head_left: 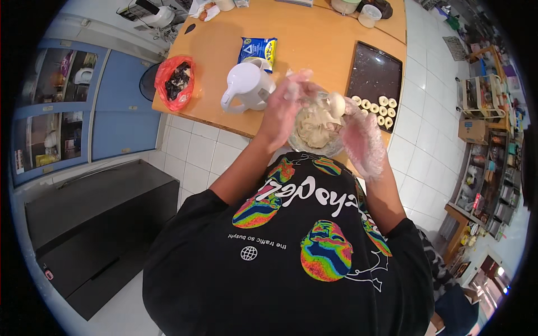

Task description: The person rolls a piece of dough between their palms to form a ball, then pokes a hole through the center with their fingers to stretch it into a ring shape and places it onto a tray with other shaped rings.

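A glass bowl (332, 150) of sticky pale dough (315, 132) stands at the table's near edge, right in front of my body. Above its right side, a small round dough ball (335, 105) sits at the fingertips of my right hand (363, 140), which is closed on it and coated with flour or dough. My left hand (287, 106) reaches over the bowl's left side, its fingers apart and smeared with dough, holding nothing that I can see. Right of the bowl, a dark baking tray (374, 73) carries several small dough rings (383, 111) at its near end.
A white electric kettle (246, 84) stands left of my left hand, with a blue and yellow packet (259, 51) behind it. A red plastic bag (175, 84) of scraps lies at the table's left edge. A clear tub (369, 15) is at the back. Another person (457, 305) is at lower right.
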Demonstrator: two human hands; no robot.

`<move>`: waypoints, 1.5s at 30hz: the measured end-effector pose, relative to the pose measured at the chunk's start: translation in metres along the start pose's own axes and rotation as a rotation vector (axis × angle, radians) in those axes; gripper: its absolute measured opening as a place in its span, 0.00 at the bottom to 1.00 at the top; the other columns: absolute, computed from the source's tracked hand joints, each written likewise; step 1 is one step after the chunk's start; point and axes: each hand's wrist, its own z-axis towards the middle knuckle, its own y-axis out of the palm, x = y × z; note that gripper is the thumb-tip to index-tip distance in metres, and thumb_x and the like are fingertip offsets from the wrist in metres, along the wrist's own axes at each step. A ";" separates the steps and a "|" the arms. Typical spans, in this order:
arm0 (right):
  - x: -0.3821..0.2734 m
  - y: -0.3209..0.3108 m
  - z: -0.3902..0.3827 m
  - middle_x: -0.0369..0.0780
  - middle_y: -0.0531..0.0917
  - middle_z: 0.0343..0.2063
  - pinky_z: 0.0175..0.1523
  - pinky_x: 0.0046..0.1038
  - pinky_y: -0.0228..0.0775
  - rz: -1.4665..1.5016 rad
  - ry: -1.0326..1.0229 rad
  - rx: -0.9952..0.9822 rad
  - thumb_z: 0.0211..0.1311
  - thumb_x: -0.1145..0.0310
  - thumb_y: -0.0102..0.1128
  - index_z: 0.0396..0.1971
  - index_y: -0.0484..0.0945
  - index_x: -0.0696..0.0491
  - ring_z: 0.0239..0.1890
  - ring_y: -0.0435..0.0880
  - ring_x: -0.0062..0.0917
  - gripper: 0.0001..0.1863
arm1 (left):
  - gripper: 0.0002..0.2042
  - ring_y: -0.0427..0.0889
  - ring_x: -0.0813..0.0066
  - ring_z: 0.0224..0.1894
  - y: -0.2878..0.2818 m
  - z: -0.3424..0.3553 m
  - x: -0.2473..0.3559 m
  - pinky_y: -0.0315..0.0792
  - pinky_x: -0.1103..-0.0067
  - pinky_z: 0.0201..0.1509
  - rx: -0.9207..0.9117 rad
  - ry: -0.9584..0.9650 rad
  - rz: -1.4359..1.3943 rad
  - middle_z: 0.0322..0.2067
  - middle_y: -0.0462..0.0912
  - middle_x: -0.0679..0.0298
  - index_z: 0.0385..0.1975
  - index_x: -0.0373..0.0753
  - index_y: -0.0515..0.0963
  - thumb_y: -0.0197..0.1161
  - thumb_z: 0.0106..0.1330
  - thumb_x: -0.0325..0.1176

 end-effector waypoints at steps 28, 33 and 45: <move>0.003 -0.006 -0.001 0.40 0.78 0.52 0.57 0.28 0.71 0.078 0.089 0.250 0.71 0.71 0.57 0.53 0.76 0.60 0.53 0.77 0.23 0.14 | 0.11 0.80 0.73 0.49 0.018 -0.011 -0.010 0.77 0.74 0.52 -0.147 -0.133 -0.286 0.47 0.80 0.62 0.50 0.36 0.75 0.61 0.69 0.25; -0.001 0.000 0.003 0.38 0.82 0.45 0.48 0.25 0.76 0.031 0.048 0.305 0.70 0.72 0.58 0.49 0.77 0.59 0.45 0.81 0.21 0.12 | 0.12 0.80 0.73 0.49 0.022 -0.012 -0.008 0.76 0.75 0.54 -0.078 -0.127 -0.320 0.45 0.80 0.62 0.50 0.36 0.75 0.61 0.68 0.24; -0.007 0.008 0.003 0.41 0.84 0.43 0.52 0.24 0.75 -0.487 -0.058 0.322 0.62 0.80 0.62 0.49 0.79 0.62 0.46 0.83 0.21 0.14 | 0.21 0.80 0.77 0.46 0.029 -0.011 -0.001 0.77 0.79 0.51 0.000 -0.010 0.146 0.47 0.80 0.59 0.57 0.33 0.70 0.63 0.64 0.21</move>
